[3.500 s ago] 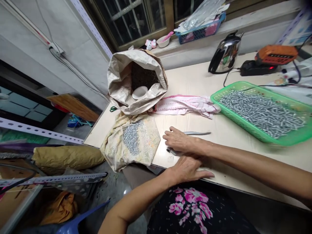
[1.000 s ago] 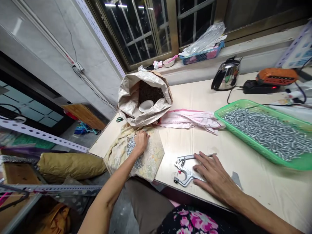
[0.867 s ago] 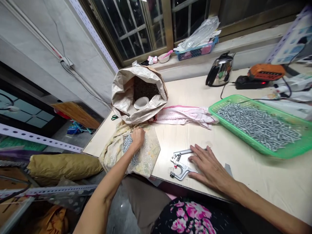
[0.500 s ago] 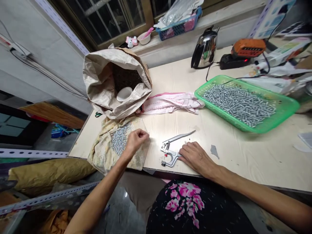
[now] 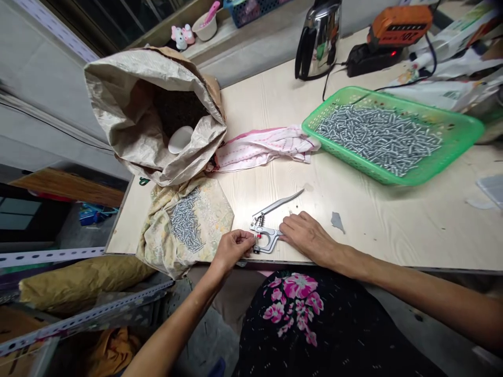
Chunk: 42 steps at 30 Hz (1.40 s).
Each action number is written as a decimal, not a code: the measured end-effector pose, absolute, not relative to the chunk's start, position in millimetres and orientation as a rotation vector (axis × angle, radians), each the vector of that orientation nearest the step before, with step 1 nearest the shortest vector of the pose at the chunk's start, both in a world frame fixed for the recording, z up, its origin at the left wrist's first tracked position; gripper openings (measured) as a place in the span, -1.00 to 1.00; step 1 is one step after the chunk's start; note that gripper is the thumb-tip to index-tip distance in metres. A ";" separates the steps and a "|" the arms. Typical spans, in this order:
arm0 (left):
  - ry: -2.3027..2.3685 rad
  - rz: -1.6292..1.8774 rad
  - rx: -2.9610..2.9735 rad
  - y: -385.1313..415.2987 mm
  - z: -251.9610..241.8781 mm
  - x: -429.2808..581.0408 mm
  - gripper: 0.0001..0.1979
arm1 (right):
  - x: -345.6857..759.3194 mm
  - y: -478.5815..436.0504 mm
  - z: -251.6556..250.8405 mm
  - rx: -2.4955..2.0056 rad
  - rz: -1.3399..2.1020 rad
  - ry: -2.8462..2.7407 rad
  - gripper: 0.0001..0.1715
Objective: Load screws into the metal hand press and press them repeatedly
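Observation:
Metal press pliers point(image 5: 271, 222) lie near the front edge of the pale wooden table point(image 5: 385, 230). My right hand point(image 5: 306, 238) rests on their lower handle, fingers curled over it. My left hand point(image 5: 233, 248) is pinched closed at the jaw end of the pliers, holding something too small to name. Just left of it, a patterned cloth point(image 5: 184, 228) carries a pile of small silver metal pieces point(image 5: 184, 222).
An open paper sack point(image 5: 149, 115) with dark contents and a white cup stands at the back left. A pink-and-white cloth point(image 5: 267, 146) lies mid-table. A green basket point(image 5: 393, 136) full of silver pieces sits right. A kettle point(image 5: 318, 36) and an orange device point(image 5: 401, 21) stand behind.
My left hand left the pile on the cloth and came, pinched, to the jaw of the pliers. My right hand slid onto the pliers' handle. The view tilted downward.

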State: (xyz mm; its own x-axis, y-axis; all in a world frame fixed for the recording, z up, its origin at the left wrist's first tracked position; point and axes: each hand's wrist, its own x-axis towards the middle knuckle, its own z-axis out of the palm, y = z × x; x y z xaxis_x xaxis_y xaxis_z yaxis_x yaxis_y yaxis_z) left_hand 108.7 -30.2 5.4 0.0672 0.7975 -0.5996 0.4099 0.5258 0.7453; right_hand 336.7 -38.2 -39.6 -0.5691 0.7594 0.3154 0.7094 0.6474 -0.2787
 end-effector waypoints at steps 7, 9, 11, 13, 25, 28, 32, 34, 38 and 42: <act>1.600 0.293 1.074 -21.4 7.7 109.5 -0.54 | 337.4 -39.9 -38.1 -1.080 -0.006 -2.428 -0.75; 1.593 0.270 1.068 -20.4 8.7 110.1 -0.53 | 337.6 -41.9 -37.6 -1.053 -0.096 -2.420 -0.74; 1.586 0.253 1.060 -20.1 10.4 110.9 -0.53 | 337.8 -43.8 -37.3 -1.037 -0.147 -2.415 -0.73; 1.593 0.249 1.041 -20.0 12.9 111.8 -0.54 | 338.0 -44.7 -36.4 -1.020 -0.172 -2.410 -0.73; 1.614 0.202 1.056 -19.4 13.3 113.4 -0.61 | 338.3 -41.3 -34.8 -0.971 -0.239 -2.404 -0.72; 1.625 0.168 1.076 -18.6 13.0 114.9 -0.66 | 338.0 -41.2 -37.7 -0.976 -0.213 -2.407 -0.73; 1.670 0.116 1.357 -22.2 16.9 115.4 -0.76 | 338.3 -42.0 -37.5 -0.954 -0.216 -2.393 -0.71; 1.675 0.151 1.580 -26.4 18.3 114.4 -0.80 | 338.7 -42.6 -36.2 -0.938 -0.234 -2.376 -0.69; 1.646 0.245 1.592 -34.0 12.4 108.9 -0.77 | 339.4 -43.3 -35.2 -0.897 -0.258 -2.341 -0.71; 1.590 0.254 1.212 -33.6 5.4 104.8 -0.63 | 339.2 -43.0 -36.8 -0.872 -0.248 -2.366 -0.73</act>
State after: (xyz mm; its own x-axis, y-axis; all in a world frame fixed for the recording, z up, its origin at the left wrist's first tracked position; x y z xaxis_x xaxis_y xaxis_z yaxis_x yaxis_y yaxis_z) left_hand 104.8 -33.6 5.4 0.0874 0.7924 -0.6037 0.5644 0.4600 0.6855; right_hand 339.2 -43.0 -36.8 -0.6054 0.5296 0.5942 0.6413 0.7667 -0.0300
